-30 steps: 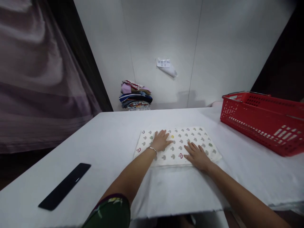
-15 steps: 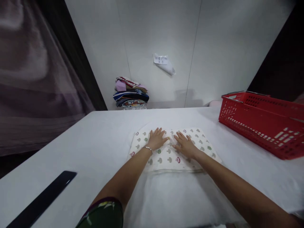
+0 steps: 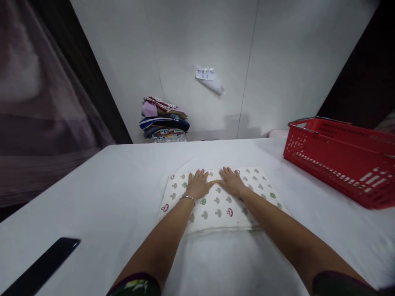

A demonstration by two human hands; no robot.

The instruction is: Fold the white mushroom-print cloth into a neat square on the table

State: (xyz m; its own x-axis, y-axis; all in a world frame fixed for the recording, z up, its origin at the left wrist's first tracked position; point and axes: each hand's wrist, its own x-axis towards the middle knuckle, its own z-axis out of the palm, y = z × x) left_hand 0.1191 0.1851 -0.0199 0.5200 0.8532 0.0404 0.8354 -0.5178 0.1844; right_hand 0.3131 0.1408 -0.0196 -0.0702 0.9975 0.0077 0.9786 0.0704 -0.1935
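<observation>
A white cloth (image 3: 212,205) printed with grey, red and green mushrooms lies folded flat on the white table. My left hand (image 3: 197,185) rests palm down on its upper left part, fingers spread, a bracelet at the wrist. Just right of it, my right hand (image 3: 231,181) presses flat on the upper middle of the cloth, fingers apart. The two thumbs nearly meet at a small yellow spot (image 3: 216,181). Neither hand grips anything.
A red plastic basket (image 3: 336,156) stands at the right. Folded clothes (image 3: 165,121) are stacked beyond the table's back edge, by the wall. A dark flat object (image 3: 46,263) lies at the near left. A paper label (image 3: 205,74) hangs on the wall.
My right hand has moved left and slightly forward over the cloth, closer to my left hand. The whole view has shifted a little.
</observation>
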